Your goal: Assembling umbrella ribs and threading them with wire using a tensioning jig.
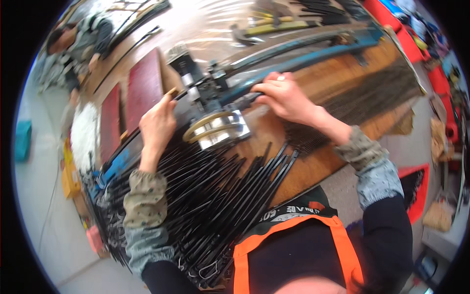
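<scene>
My left hand [157, 122] is closed at the left side of a small metal bench machine [208, 95]; blur hides what its fingers grip. My right hand [285, 98], wearing a ring, is closed around a dark grip-like piece [250, 99] at the machine's right side. Pale curved bands [213, 123] and a shiny metal plate [239, 125] sit at the machine's near side. Below my hands lies a large heap of thin black rods [215, 191], many pointing up and to the right.
Dark red boards [145, 85] lie left of the machine. A long blue bar [303, 58] runs to the right behind it. Hammers [274, 28] and more black rods [318, 9] lie at the back. Another person [83, 44] works at far left. A red bin [420, 196] stands at right.
</scene>
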The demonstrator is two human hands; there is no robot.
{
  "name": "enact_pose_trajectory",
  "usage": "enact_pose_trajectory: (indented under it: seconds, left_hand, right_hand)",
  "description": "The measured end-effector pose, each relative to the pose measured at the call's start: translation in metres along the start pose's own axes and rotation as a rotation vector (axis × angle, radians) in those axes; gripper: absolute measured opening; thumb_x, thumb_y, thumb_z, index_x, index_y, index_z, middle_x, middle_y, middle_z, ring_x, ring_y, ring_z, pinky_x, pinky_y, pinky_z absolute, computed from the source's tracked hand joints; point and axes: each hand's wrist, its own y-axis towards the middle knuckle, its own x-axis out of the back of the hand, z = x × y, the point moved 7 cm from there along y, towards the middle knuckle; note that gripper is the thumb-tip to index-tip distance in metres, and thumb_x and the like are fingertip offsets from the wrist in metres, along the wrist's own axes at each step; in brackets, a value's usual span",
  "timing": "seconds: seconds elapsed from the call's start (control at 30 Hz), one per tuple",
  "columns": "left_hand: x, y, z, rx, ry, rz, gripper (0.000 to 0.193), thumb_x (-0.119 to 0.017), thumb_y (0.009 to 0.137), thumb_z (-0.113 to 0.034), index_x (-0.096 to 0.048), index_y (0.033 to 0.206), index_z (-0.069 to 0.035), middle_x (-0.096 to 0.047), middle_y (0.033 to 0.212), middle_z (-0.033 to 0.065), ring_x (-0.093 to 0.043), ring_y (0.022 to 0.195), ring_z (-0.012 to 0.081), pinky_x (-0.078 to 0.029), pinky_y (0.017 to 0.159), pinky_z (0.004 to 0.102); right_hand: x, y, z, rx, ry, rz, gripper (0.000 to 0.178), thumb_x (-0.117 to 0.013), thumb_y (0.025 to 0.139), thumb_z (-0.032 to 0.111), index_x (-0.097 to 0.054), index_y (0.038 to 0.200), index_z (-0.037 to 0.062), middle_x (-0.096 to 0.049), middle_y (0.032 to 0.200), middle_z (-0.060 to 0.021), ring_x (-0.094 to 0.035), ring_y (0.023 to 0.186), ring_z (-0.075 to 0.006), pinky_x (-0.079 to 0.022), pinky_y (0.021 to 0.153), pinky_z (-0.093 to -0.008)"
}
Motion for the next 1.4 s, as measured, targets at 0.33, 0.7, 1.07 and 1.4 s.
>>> enact_pose_trajectory:
  seconds: [0.33,0.7,1.07,1.4]
  left_hand:
    - [-0.007,0.008,0.000,-0.226,0.118,-0.108,0.014,-0.056,0.099,-0.024,-0.061,0.096,-0.011,-0.066,0.081,0.0121,-0.066,0.072,0.0332,-0.049,0.059,0.0432]
    - [0.040,-0.093,0.048,-0.276,0.173,-0.072,0.006,-0.070,0.087,-0.029,-0.072,0.089,-0.024,-0.067,0.089,-0.0069,-0.061,0.085,0.0175,-0.039,0.073,0.0396]
    - [0.031,-0.195,-0.054,-0.117,0.139,0.184,0.010,-0.068,0.084,-0.016,-0.061,0.090,-0.011,-0.057,0.091,0.0031,-0.055,0.091,0.0202,-0.042,0.079,0.0358]
    - [0.020,-0.153,-0.082,-0.211,-0.104,0.163,0.012,-0.066,0.090,-0.015,-0.057,0.096,-0.010,-0.052,0.077,0.0051,-0.060,0.072,0.0233,-0.051,0.057,0.0358]
  right_hand:
    - [-0.012,0.001,-0.032,-0.136,-0.095,0.550,0.039,-0.073,0.084,0.037,-0.064,0.101,0.0031,-0.066,0.089,-0.0122,-0.061,0.092,-0.0294,-0.045,0.084,-0.0415]
    - [-0.014,-0.044,-0.055,-0.176,0.029,0.614,0.018,-0.069,0.084,0.010,-0.059,0.090,-0.0045,-0.058,0.086,-0.0205,-0.060,0.076,-0.0337,-0.046,0.067,-0.0412]
    - [-0.014,-0.031,-0.041,-0.071,-0.065,0.515,0.017,-0.069,0.085,0.008,-0.058,0.089,-0.0041,-0.053,0.077,-0.0132,-0.051,0.068,-0.0241,-0.043,0.063,-0.0349]
    - [0.005,-0.045,-0.033,-0.204,0.210,0.387,0.018,-0.068,0.092,0.015,-0.066,0.097,-0.0014,-0.061,0.089,-0.0058,-0.058,0.085,-0.0147,-0.048,0.074,-0.0290]
